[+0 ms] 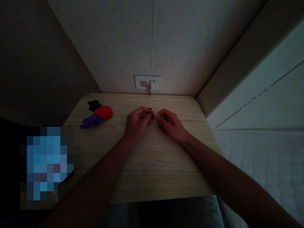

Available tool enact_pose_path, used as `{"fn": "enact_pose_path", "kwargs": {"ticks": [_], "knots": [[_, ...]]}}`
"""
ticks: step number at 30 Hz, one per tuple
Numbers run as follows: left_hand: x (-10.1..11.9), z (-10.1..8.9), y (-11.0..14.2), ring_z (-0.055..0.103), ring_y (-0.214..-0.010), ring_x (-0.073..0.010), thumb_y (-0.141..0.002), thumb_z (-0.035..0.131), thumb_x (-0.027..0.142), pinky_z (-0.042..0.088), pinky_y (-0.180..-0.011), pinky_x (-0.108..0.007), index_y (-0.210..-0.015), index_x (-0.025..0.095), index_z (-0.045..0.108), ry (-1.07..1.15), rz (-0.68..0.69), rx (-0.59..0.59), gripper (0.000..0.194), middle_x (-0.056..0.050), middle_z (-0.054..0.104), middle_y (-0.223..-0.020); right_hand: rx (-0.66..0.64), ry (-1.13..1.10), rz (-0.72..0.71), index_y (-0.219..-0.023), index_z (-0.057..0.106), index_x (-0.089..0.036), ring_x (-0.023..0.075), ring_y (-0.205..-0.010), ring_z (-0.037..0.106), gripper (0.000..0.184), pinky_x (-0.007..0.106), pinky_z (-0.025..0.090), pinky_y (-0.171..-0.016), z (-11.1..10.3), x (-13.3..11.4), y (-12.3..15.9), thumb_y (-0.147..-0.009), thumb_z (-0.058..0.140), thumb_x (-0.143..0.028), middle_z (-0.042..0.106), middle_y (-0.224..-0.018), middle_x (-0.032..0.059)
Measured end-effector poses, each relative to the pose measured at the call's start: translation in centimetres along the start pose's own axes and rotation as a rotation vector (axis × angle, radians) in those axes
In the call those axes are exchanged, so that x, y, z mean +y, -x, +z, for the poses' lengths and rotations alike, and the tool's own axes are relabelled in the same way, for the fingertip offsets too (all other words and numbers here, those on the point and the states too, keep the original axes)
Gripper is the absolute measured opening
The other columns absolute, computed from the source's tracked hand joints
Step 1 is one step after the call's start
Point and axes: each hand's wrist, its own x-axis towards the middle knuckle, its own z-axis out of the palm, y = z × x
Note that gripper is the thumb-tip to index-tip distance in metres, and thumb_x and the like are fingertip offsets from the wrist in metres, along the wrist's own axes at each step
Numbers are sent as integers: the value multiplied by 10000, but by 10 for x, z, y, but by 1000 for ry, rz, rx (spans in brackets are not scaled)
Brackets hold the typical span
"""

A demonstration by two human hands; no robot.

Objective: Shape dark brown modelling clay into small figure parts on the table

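- My left hand (138, 123) is clamping a small dark piece (152, 116) between thumb and fingers, above the middle of the worktop (152, 164); part of the piece is hiding behind my fingers.
- My right hand (170, 124) is curling just beside it, thumb and forefinger coming together near the dark piece; a dark patch is showing inside the curl, but I cannot tell whether I am gripping anything there.
- On the worktop, well to the left of my hands, a red rounded piece (104, 112) is lying between a black lobed piece (94, 105) and a purple, uneven piece (92, 121).
- Beyond my hands, a plug (151, 88) is sitting in the wall socket (144, 83).
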Motion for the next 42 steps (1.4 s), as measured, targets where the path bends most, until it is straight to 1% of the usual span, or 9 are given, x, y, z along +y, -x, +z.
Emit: {"fn": "enact_pose_path", "kwargs": {"ticks": [5,11,15,18,22,25,30,36,42], "knots": [[1,1,0,600,-566,-116,-797,641,250,420,-489,-221,-882,175,699,-19,-7,-12,127,-2,677,-679,12,167,-91,-670,545,-207,109,-566,353,521,278,278,-533,5,-5,4,-942,594,-649,419,-594,-51],[0,1,-1,612,-591,-117,-806,640,256,433,-513,-233,-877,175,695,-20,-3,-22,121,-7,694,-737,59,159,20,-515,447,-217,102,-483,293,630,301,248,-506,5,-5,7,-995,474,-624,338,-479,-51],[-1,0,-1,591,-581,-117,-820,631,254,416,-511,-233,-879,176,698,-26,9,-28,118,1,671,-696,-30,33,-33,-765,668,-195,122,-550,386,430,280,322,-546,2,-1,7,-1014,469,-483,481,-604,-32],[-1,0,-1,549,-543,-111,-838,616,259,399,-501,-234,-887,174,702,-34,22,-30,131,11,640,-644,-90,25,-59,-985,698,-206,125,-596,440,296,264,357,-565,-1,1,5,-999,537,-454,555,-711,-28],[0,0,0,571,-562,-113,-825,623,250,417,-514,-236,-876,172,701,-37,20,-24,121,8,650,-669,-83,138,-79,-913,673,-201,115,-568,437,309,251,339,-533,-2,-1,4,-969,643,-504,543,-651,-43],[0,0,-1,597,-586,-123,-827,627,256,428,-525,-237,-877,173,701,-44,10,-22,122,5,656,-669,-36,86,-44,-815,599,-218,102,-486,432,386,251,323,-477,1,-3,6,-985,607,-564,536,-590,-55],[-1,0,-1,596,-584,-120,-829,625,249,424,-521,-235,-886,172,702,-41,9,-34,123,2,663,-674,-14,47,-29,-923,603,-232,100,-459,409,383,248,316,-456,3,-1,5,-999,555,-605,505,-601,-70],[-3,-1,-2,610,-604,-120,-839,627,263,419,-513,-230,-885,170,702,-53,16,-41,128,-10,678,-705,59,166,4,-561,476,-217,102,-493,344,641,275,286,-502,1,-3,3,-987,476,-696,382,-501,-49],[-1,0,-2,619,-611,-123,-840,631,265,438,-523,-229,-878,175,700,-47,5,-37,120,-7,675,-702,113,227,17,-488,429,-218,92,-457,300,719,292,260,-497,4,-2,4,-960,449,-759,348,-458,-49]]}}
